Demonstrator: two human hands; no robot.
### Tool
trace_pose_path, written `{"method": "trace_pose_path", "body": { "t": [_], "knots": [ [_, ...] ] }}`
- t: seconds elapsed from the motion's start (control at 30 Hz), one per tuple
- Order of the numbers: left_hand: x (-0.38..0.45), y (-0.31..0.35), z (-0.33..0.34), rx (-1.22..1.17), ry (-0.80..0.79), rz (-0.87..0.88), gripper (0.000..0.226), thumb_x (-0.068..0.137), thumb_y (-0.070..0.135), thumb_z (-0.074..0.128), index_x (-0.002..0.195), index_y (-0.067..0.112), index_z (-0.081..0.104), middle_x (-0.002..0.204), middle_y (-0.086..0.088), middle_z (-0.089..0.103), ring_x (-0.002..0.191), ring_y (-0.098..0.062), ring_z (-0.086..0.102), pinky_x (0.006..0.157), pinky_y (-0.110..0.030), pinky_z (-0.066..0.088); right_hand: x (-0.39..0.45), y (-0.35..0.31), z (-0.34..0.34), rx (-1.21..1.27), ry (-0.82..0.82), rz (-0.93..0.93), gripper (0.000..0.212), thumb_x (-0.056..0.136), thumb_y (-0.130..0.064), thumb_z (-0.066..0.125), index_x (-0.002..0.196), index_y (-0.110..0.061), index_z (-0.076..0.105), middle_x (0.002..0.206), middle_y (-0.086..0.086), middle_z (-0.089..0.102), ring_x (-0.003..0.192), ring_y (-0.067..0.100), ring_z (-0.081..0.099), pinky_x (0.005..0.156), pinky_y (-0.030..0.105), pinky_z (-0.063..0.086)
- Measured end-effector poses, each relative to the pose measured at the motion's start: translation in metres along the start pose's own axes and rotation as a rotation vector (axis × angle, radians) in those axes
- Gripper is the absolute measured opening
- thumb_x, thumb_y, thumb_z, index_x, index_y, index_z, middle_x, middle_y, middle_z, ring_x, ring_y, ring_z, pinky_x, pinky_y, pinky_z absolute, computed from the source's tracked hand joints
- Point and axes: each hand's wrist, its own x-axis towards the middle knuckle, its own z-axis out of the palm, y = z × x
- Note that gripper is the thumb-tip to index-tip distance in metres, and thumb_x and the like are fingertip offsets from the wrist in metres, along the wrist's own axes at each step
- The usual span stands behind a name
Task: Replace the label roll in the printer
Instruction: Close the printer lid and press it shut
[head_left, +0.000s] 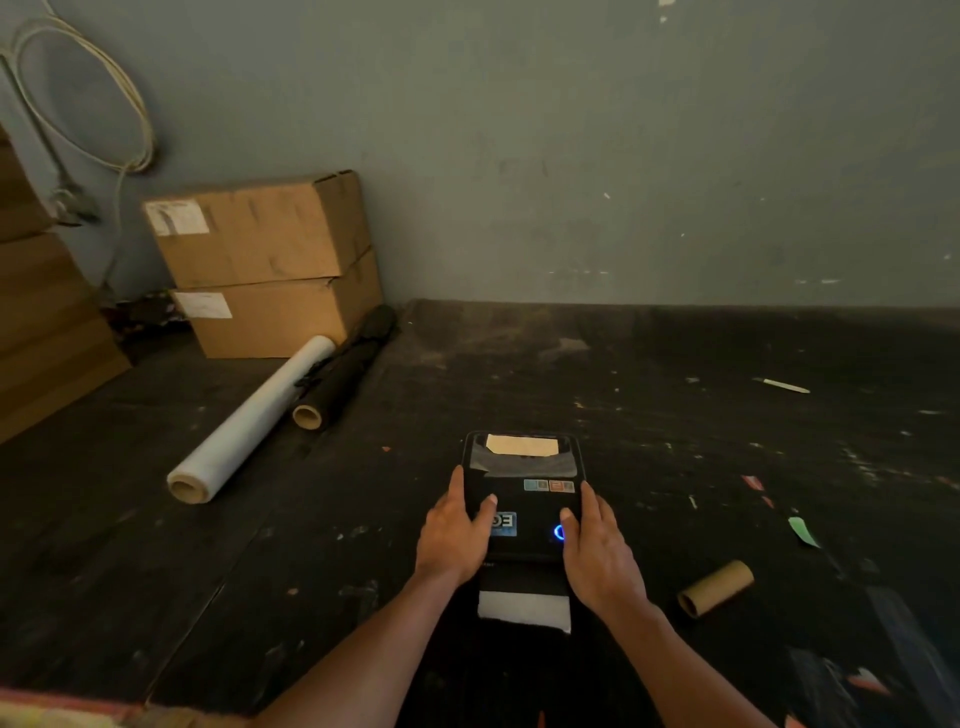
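A black label printer (524, 499) sits on the dark worktop in front of me, lid down, with a window showing a tan roll inside and a blue ring light at its near right. A white strip of label paper (523, 612) sticks out of its front slot. My left hand (454, 535) grips the printer's left side, thumb on the lid. My right hand (597, 551) grips the right side, thumb by the blue light. An empty cardboard core (716, 588) lies on the worktop to the right of the printer.
A roll of clear stretch film (249, 421) and a black roll (340, 382) lie at the left. Two stacked cardboard boxes (265, 265) stand against the wall behind them. Paper scraps and a green slip (802, 531) litter the right side.
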Motion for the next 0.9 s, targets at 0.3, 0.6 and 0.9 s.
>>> {"method": "trace_pose_path", "body": {
  "t": [0.3, 0.6, 0.9],
  "knots": [
    [0.0000, -0.0004, 0.0005, -0.009, 0.005, 0.000, 0.075, 0.092, 0.054, 0.046, 0.151, 0.032, 0.005, 0.149, -0.007, 0.040, 0.136, -0.026, 0.036, 0.108, -0.046, 0.035, -0.0019, 0.0003, -0.0006, 0.033, 0.000, -0.004, 0.061, 0.098, -0.040, 0.037, 0.150, -0.022, 0.010, 0.158, 0.007, 0.019, 0.140, 0.025, 0.031, 0.107, 0.044, 0.040],
    [0.0021, -0.0026, -0.0003, -0.038, -0.003, -0.006, 0.074, 0.092, 0.053, 0.047, 0.151, 0.033, 0.006, 0.147, -0.007, 0.041, 0.133, -0.026, 0.040, 0.106, -0.045, 0.038, -0.0021, -0.0006, -0.0027, 0.057, -0.014, -0.003, 0.061, 0.097, -0.039, 0.038, 0.150, -0.023, 0.011, 0.157, 0.006, 0.020, 0.139, 0.023, 0.033, 0.106, 0.044, 0.042],
    [0.0040, -0.0062, 0.0019, -0.075, 0.015, 0.009, 0.073, 0.092, 0.050, 0.049, 0.151, 0.032, 0.009, 0.147, -0.007, 0.042, 0.134, -0.026, 0.039, 0.107, -0.045, 0.038, -0.0034, -0.0019, -0.0033, 0.076, -0.015, 0.009, 0.060, 0.098, -0.037, 0.038, 0.150, -0.023, 0.011, 0.158, 0.006, 0.019, 0.139, 0.024, 0.033, 0.106, 0.046, 0.042]
  ]
}}
